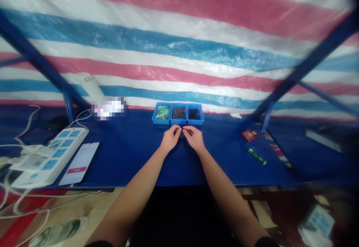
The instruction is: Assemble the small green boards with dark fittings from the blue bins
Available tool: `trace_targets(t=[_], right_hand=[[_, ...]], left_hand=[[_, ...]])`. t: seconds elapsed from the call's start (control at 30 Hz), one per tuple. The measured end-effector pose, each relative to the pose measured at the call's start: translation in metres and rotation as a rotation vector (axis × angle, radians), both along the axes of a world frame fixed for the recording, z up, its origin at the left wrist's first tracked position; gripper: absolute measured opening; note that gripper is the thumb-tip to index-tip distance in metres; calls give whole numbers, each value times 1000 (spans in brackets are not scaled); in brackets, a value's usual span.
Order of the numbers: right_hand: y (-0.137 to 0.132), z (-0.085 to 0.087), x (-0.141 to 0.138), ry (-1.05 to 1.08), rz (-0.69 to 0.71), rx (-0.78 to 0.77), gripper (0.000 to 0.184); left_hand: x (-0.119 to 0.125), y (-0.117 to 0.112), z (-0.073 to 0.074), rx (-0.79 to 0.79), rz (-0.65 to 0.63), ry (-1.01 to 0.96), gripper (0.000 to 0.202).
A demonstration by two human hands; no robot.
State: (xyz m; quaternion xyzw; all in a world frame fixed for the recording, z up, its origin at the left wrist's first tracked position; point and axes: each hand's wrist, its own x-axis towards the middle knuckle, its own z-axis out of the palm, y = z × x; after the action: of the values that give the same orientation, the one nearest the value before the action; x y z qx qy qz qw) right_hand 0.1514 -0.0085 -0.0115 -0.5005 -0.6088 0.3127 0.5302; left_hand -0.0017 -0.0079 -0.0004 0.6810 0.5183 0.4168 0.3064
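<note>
Both the left hand (170, 138) and right hand (194, 139) pinch closed below the bins (177, 119). A tiny dark part (190, 131) sits nearer the right (its long axis too small to tell).

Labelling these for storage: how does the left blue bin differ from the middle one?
The left blue bin holds glossy green pieces, while the middle blue bin holds small dark grey pieces. The left bin's pieces look longer than the middle bin's, which are tiny and speckled. Both bins are open-topped blue plastic, side by side.
</note>
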Motion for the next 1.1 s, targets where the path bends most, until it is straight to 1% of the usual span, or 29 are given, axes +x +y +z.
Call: trace_targets(t=[0.3,0.47,0.8,1.1], right_hand=[[2,-1,1,3,-13,-1,23],[1,1,0,7,1,1,24],[2,-1,1,-23,-4,2,24],[3,-4,1,-24,-23,25,22]], left_hand=[[1,1,-3,1,17,-7,28],[1,0,-1,8,1,-13,26],[0,0,0,-3,3,20,30],[0,0,-2,11,2,-25,29]])
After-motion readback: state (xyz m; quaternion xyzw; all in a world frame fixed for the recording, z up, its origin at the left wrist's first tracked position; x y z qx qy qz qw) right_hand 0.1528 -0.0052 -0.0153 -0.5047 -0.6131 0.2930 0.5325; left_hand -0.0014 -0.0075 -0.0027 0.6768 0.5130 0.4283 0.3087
